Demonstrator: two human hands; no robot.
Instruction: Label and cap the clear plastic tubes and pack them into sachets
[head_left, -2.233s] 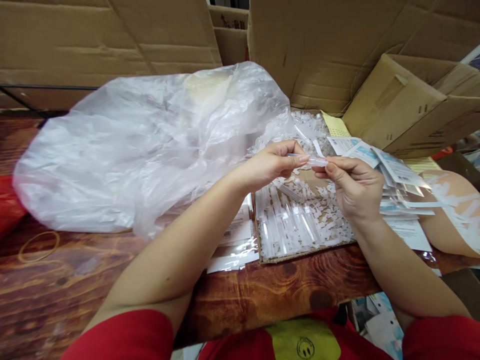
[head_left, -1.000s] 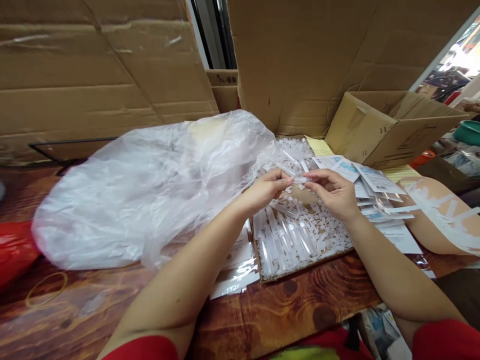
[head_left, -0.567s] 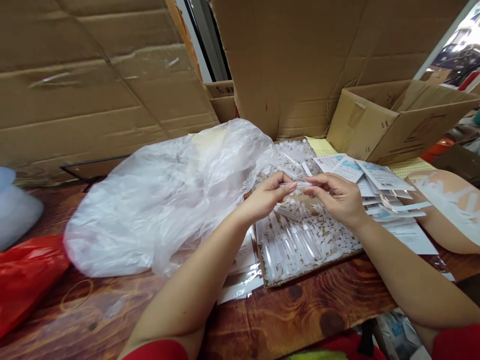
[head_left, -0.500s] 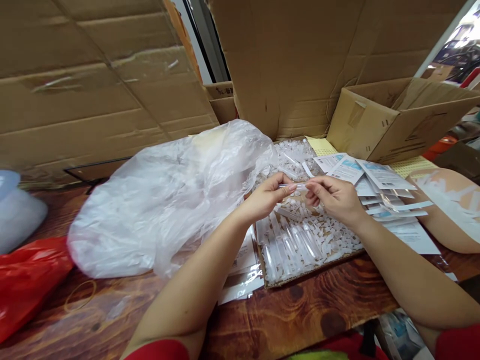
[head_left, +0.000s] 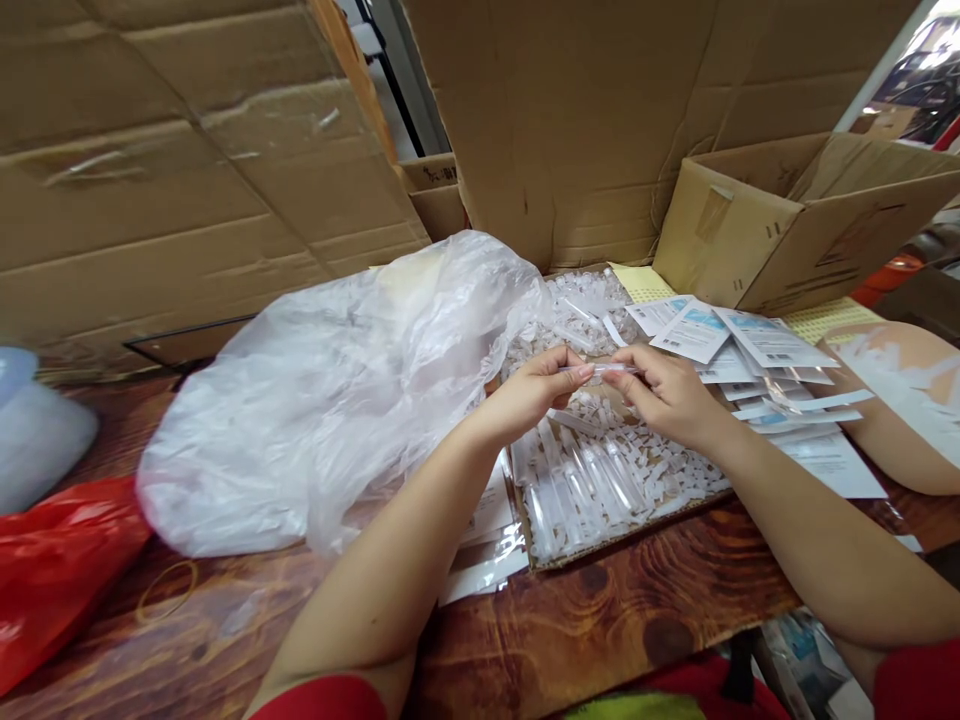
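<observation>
My left hand and my right hand together pinch a small clear plastic tube, one hand at each end. They hover above a flat cardboard tray that holds several clear tubes laid in a row and a heap of small white plastic pieces. A big crumpled clear plastic bag lies just left of my left hand.
White and blue printed packets are fanned out right of the tray. An open cardboard box stands at the back right, and cardboard sheets line the back. A red bag and a rubber band lie at left on the wooden table. Another person's arm rests at right.
The view has shifted up and to the left, bringing the red bag into sight. My hands stay together on the tube, with the right fingers shifting slightly on its end.
</observation>
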